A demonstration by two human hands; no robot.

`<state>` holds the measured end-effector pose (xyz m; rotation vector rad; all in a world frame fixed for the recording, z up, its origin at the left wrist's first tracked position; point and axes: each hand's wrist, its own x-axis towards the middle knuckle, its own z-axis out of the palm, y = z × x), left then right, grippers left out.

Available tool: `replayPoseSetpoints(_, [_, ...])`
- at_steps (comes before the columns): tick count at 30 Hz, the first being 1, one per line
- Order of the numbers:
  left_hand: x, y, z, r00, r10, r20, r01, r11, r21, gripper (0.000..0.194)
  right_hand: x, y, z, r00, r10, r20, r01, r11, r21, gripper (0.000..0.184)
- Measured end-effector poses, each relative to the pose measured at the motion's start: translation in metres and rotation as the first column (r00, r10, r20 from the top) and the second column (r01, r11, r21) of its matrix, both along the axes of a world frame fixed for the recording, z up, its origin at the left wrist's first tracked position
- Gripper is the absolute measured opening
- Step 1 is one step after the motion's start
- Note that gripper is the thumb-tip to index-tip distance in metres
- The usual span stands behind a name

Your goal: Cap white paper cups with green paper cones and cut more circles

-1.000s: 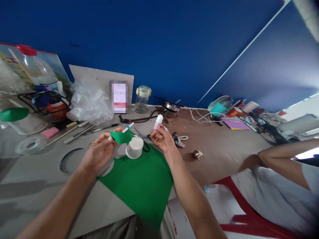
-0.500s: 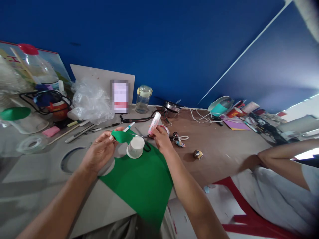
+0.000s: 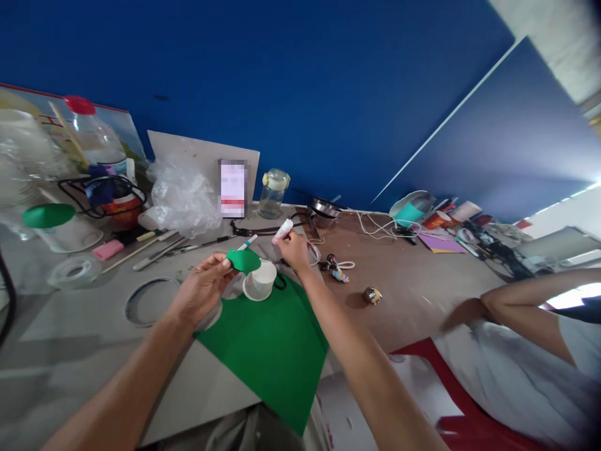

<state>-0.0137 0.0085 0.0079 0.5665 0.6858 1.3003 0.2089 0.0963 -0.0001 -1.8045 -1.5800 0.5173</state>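
My left hand [image 3: 209, 285] pinches a green paper cutout [image 3: 244, 260] with a rounded edge. A small white-and-pink tube [image 3: 283, 231], its exact kind unclear, is gripped in my right hand [image 3: 295, 250], tilted over the back of the work area. Between my hands a white paper cup [image 3: 260, 280] stands upside down on a large green sheet of paper [image 3: 277, 338]. Dark scissors handles [image 3: 280, 281] show just behind the cup. A white and teal marker [image 3: 248, 242] lies beyond the cutout.
At left stand a green-topped cup [image 3: 70, 232], a tape roll [image 3: 72, 270], a pink eraser-like block [image 3: 107, 249] and a plastic bag [image 3: 181, 194]. A glass jar [image 3: 273, 193] is by the blue wall. Another person's arm [image 3: 521, 291] rests at right, near a small round trinket [image 3: 372, 295].
My left hand has moved right with the green cutout, which now faces the camera more and partly overlaps the cup. The tube in my right hand has tilted and shifted slightly left.
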Motion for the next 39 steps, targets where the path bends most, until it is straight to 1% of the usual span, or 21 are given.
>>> replayPoseSetpoints(3, [-0.0012, 0.0012, -0.0015, 1.000, 0.012, 0.002, -0.012, 0.999, -0.035, 0.018, -0.0053, 0.0059, -0.0045, 0.987, -0.006, 0.161, 0.009, 1.000, -0.016, 0.020])
replayPoseSetpoints(4, [-0.0014, 0.0015, -0.0020, 1.000, 0.010, -0.008, -0.010, 0.999, -0.039, 0.019, -0.0062, 0.0064, -0.0057, 0.983, -0.005, 0.186, 0.009, 1.000, -0.020, 0.021])
replayPoseSetpoints(7, [-0.0011, 0.0021, -0.0044, 0.999, 0.009, -0.031, -0.010, 0.999, -0.049, 0.020, -0.0065, 0.0054, -0.0070, 0.976, -0.005, 0.218, 0.012, 1.000, -0.027, 0.020])
replayPoseSetpoints(12, [-0.0002, 0.0028, -0.0070, 1.000, 0.026, -0.015, -0.027, 0.997, -0.075, 0.018, -0.0048, 0.0043, -0.0047, 0.958, 0.011, 0.285, 0.002, 0.999, -0.045, 0.023])
replayPoseSetpoints(16, [-0.0025, 0.0039, -0.0055, 0.999, 0.046, -0.014, -0.047, 0.996, -0.075, 0.016, -0.0041, 0.0052, -0.0047, 0.949, 0.024, 0.314, -0.009, 0.999, -0.049, 0.026])
replayPoseSetpoints(20, [-0.0053, 0.0050, -0.0043, 0.997, 0.063, 0.037, -0.060, 0.995, -0.076, 0.016, -0.0037, 0.0046, -0.0061, 0.937, 0.028, 0.350, -0.010, 0.999, -0.053, 0.030])
replayPoseSetpoints(26, [-0.0053, 0.0045, -0.0009, 0.994, 0.081, 0.078, -0.072, 0.991, -0.116, 0.011, -0.0048, 0.0050, -0.0053, 0.913, 0.033, 0.407, 0.001, 0.997, -0.083, 0.035])
replayPoseSetpoints(31, [-0.0049, 0.0042, 0.0020, 0.990, 0.104, 0.097, -0.090, 0.986, -0.137, 0.011, -0.0046, 0.0064, -0.0057, 0.912, 0.031, 0.410, 0.002, 0.997, -0.081, 0.036])
replayPoseSetpoints(36, [-0.0053, 0.0051, 0.0002, 0.988, 0.107, 0.108, -0.093, 0.987, -0.130, 0.010, -0.0029, 0.0049, -0.0080, 0.922, 0.030, 0.385, -0.008, 0.998, -0.060, 0.037])
replayPoseSetpoints(39, [-0.0057, 0.0055, -0.0010, 0.988, 0.108, 0.106, -0.095, 0.988, -0.121, 0.012, -0.0019, 0.0018, -0.0064, 0.927, 0.029, 0.374, -0.013, 0.999, -0.044, 0.038])
